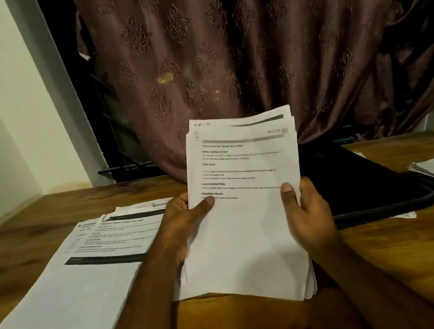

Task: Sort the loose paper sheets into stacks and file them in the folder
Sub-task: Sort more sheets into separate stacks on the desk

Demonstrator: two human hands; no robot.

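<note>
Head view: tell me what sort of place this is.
Probably a room in a home, used as a desk spot: a wooden table against a curtain, with printed papers and a black folder on it.

Wooden table point(394, 264) — papers point(67, 285), black folder point(368, 184)

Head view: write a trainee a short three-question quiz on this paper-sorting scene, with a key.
1. True or false: both hands hold the upright stack of sheets.
2. Which lies to the right of the held stack on the table? A) a black folder B) a stapler C) a mug
3. Fill in: the printed sheets lying flat beside the left hand rest on the ____.

Key:
1. True; the right hand grips the other edge.
2. A, the black folder.
3. table
</note>
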